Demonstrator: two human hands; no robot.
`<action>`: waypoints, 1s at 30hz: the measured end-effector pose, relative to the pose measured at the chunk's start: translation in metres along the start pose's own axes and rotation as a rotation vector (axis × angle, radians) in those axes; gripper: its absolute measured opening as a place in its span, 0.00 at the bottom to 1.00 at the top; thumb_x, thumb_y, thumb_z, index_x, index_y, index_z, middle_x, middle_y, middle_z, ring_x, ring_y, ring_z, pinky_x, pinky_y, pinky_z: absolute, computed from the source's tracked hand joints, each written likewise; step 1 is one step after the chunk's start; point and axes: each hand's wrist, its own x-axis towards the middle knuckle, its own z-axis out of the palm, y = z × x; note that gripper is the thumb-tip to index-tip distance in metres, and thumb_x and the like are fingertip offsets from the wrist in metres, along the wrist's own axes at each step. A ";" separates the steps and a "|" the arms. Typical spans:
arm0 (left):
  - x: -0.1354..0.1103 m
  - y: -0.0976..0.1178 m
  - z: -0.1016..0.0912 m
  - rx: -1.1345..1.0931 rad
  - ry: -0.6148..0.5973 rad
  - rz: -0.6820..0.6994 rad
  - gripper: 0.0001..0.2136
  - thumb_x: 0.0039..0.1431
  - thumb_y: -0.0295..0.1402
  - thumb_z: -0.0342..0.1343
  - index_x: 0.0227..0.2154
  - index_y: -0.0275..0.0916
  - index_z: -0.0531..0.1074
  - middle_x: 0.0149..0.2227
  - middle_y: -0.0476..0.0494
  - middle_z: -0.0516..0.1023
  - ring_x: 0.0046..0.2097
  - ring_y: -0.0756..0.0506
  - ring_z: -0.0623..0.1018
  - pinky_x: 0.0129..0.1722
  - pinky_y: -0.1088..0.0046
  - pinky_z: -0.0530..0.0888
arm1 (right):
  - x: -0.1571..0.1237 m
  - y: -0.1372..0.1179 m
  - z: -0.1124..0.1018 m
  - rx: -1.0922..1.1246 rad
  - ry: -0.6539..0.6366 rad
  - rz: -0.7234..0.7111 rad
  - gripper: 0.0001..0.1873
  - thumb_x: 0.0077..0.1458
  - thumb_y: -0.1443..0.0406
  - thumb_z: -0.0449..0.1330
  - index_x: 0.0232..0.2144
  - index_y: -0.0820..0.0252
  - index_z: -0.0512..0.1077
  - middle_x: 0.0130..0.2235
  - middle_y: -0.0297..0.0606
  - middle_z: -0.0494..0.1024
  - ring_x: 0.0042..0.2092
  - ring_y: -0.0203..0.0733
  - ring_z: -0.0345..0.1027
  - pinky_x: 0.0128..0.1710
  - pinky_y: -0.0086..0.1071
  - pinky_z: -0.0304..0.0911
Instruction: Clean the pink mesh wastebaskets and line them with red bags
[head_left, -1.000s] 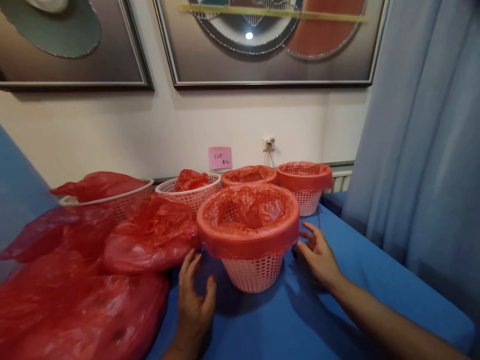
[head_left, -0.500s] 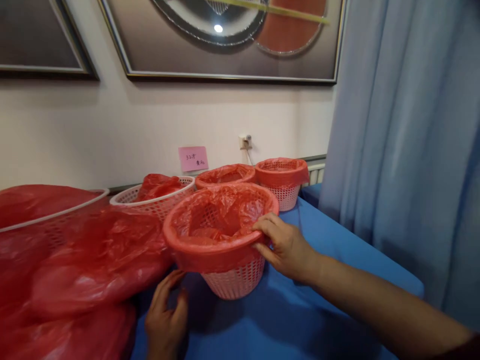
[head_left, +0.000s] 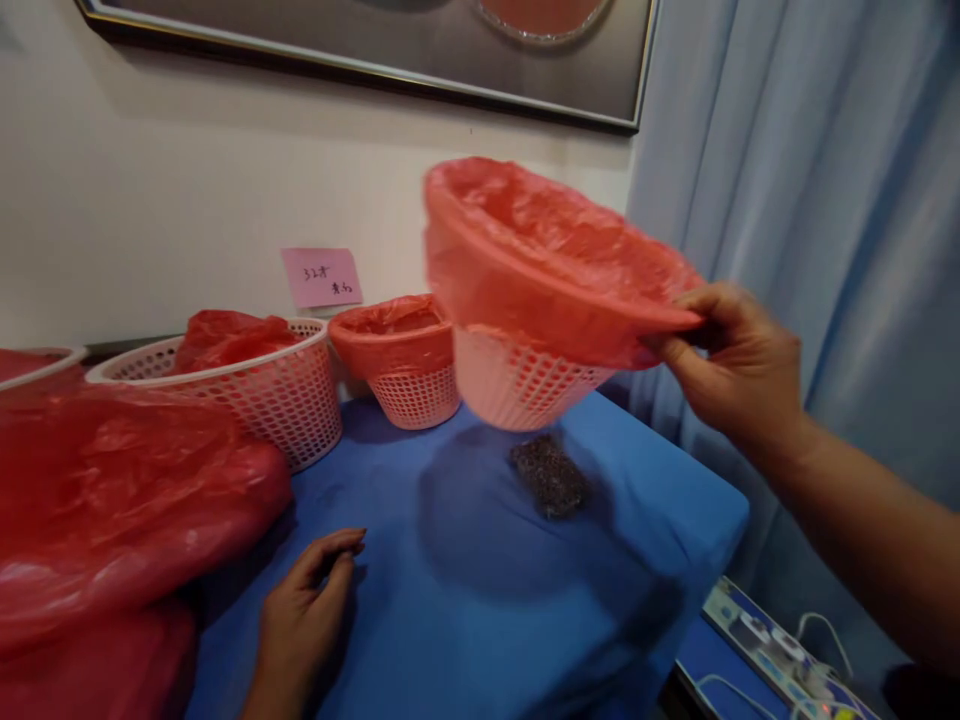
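Note:
My right hand (head_left: 724,360) pinches the rim of a pink plastic basket (head_left: 525,385) lined with a red plastic bag (head_left: 540,290). The basket hangs above the blue-covered table, tilted down toward that hand. Beneath it on the cloth lies a dark, rough-textured block (head_left: 551,475) whose kind I cannot make out. My left hand (head_left: 311,600) rests on the blue cloth, holding nothing, its fingers loosely curled with a small gap to the thumb. To its left spreads a heap of red plastic bags (head_left: 127,500), apart from the fingers.
Behind stand a wide pale basket (head_left: 300,400) with a red bag in it and a smaller lined basket (head_left: 416,395). A pink note (head_left: 322,278) is on the wall. Right of the table edge, below, are a power strip (head_left: 772,645) with cables and a blue curtain (head_left: 720,180).
My right hand has lifted the lined basket off the table, up and to the right, tilting it. The dark block has come into sight. The view has turned right and down.

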 end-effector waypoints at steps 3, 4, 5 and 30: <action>-0.001 0.002 0.004 -0.044 -0.079 -0.031 0.15 0.55 0.48 0.58 0.34 0.42 0.80 0.39 0.42 0.86 0.41 0.39 0.85 0.44 0.63 0.82 | 0.001 0.043 -0.023 -0.222 0.005 -0.025 0.11 0.58 0.55 0.66 0.33 0.55 0.71 0.32 0.33 0.71 0.31 0.38 0.66 0.33 0.34 0.64; -0.001 0.002 0.005 -0.046 -0.097 -0.031 0.15 0.54 0.48 0.59 0.34 0.43 0.80 0.39 0.42 0.86 0.40 0.39 0.85 0.44 0.62 0.82 | -0.003 0.057 -0.027 -0.285 -0.015 -0.035 0.12 0.58 0.55 0.65 0.32 0.55 0.70 0.31 0.33 0.71 0.31 0.39 0.66 0.32 0.34 0.62; -0.001 0.001 0.006 -0.043 -0.113 -0.028 0.15 0.54 0.48 0.60 0.33 0.43 0.81 0.39 0.42 0.86 0.40 0.38 0.85 0.45 0.62 0.82 | -0.008 0.071 -0.030 -0.334 -0.049 -0.034 0.13 0.58 0.54 0.65 0.31 0.55 0.70 0.30 0.34 0.71 0.31 0.40 0.66 0.32 0.35 0.61; -0.012 -0.007 0.015 0.024 -0.489 0.110 0.13 0.64 0.43 0.52 0.31 0.46 0.80 0.32 0.47 0.83 0.36 0.40 0.83 0.40 0.67 0.80 | -0.042 0.148 0.009 -0.205 -0.376 0.232 0.15 0.54 0.51 0.61 0.29 0.54 0.69 0.29 0.37 0.74 0.29 0.43 0.68 0.30 0.36 0.64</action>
